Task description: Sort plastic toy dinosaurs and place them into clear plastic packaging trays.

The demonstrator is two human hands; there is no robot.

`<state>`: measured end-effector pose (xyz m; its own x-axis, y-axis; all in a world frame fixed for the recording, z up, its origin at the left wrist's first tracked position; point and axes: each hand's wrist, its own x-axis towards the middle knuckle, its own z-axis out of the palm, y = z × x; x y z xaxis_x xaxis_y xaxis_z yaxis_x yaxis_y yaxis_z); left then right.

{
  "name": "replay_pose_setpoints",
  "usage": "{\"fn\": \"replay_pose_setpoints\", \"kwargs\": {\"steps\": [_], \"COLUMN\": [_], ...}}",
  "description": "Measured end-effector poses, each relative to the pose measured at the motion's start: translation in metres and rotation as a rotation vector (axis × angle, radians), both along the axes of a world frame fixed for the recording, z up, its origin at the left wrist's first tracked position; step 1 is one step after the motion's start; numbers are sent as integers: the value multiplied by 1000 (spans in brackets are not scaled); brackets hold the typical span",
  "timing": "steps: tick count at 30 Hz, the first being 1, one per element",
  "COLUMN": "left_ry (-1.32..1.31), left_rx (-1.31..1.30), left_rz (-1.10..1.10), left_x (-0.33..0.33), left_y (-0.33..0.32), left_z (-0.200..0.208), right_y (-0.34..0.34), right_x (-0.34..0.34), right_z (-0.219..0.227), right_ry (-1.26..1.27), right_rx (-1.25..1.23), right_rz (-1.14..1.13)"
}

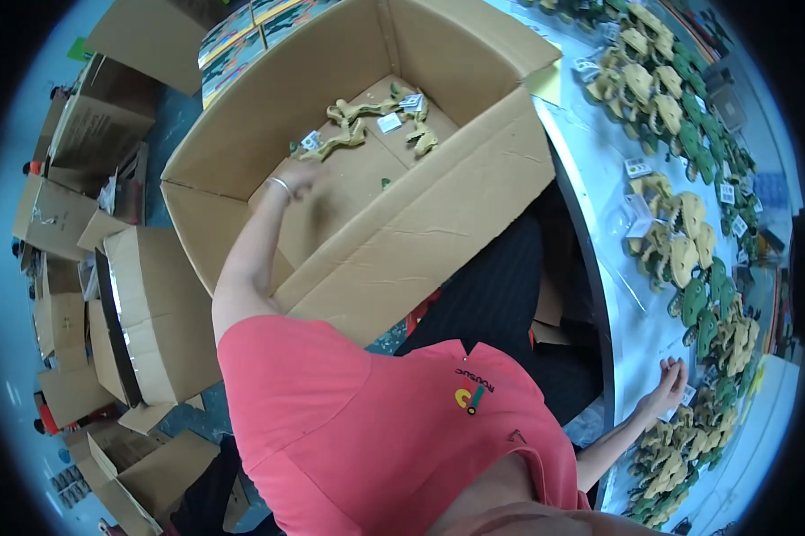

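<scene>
My left hand [301, 178], with a pale band at the wrist, reaches down into a big open cardboard box [420, 214]. It is beside a tan figure with a white tag [310, 140]; its fingers are smeared, so any grip cannot be made out. Other tan and green tagged figures [423, 136] lie on the box floor near its far side. At the right, my right hand [666, 389] is over the edge of a white table [612, 259], fingers stretched out beside a pile of tan and green figures [684, 447]. A white tag [687, 395] shows next to it.
More tan and green figures [639, 76] with white tags cover the table's far side in heaps. Stacked cardboard boxes [157, 313] stand on the floor at the left. Camouflage-patterned packages [242, 49] lie behind the large box. My legs [483, 295] are between box and table.
</scene>
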<state>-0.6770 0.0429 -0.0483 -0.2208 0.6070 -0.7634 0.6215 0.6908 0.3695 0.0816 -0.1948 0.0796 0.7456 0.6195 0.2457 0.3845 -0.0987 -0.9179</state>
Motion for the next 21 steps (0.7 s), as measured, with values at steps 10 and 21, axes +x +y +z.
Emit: {"fn": "replay_pose_setpoints", "kwargs": {"steps": [10,21], "left_ry": [-337,126], "left_rx": [-150,545], "left_rz": [-184,-373], "left_x": [93,183], "left_y": [-80,88], "left_z": [-82,-60], "right_y": [14,19], "right_x": [-28,-81], "right_z": [6,27], "right_ry": [-4,-180], "right_rx": [-266,-288], "right_rz": [175,260]}}
